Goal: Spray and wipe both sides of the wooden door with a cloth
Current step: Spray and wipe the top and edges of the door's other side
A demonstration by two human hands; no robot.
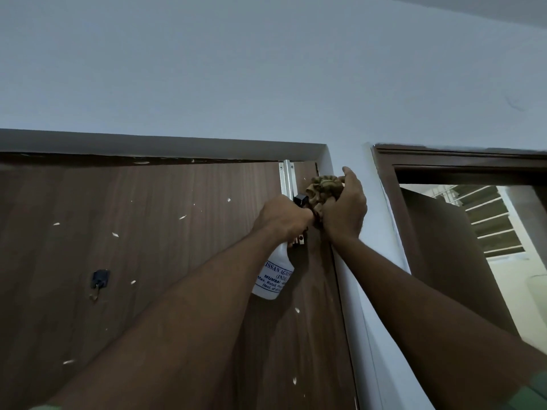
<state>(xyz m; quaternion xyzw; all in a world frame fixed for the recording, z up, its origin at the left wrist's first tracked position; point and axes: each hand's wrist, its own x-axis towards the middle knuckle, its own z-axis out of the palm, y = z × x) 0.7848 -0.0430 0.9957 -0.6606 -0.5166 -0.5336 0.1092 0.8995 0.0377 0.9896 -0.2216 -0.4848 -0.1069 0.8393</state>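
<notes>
While the fingers (pixel 347 176) of the right hand (pixel 344 210) are curled round a bunched cloth (pixel 324 189), it is pressed at the upper right corner of the wooden door (pixel 148 232) — beside the white frame (pixel 349 261). A white spray bottle (pixel 273 278) is gripped by the left hand (pixel 281 216), touching the right, over a metal latch (pixel 286 180).

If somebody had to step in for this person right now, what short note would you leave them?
Left hand: grips the white spray bottle by its head, nozzle aimed at the door's top right corner.
Right hand: holds the bunched cloth against the wooden door near that corner, beside the metal latch.
Done: cannot tell how much of this side is wiped; pale specks show across it.
Left: the rest of this side, then the other side.
</notes>
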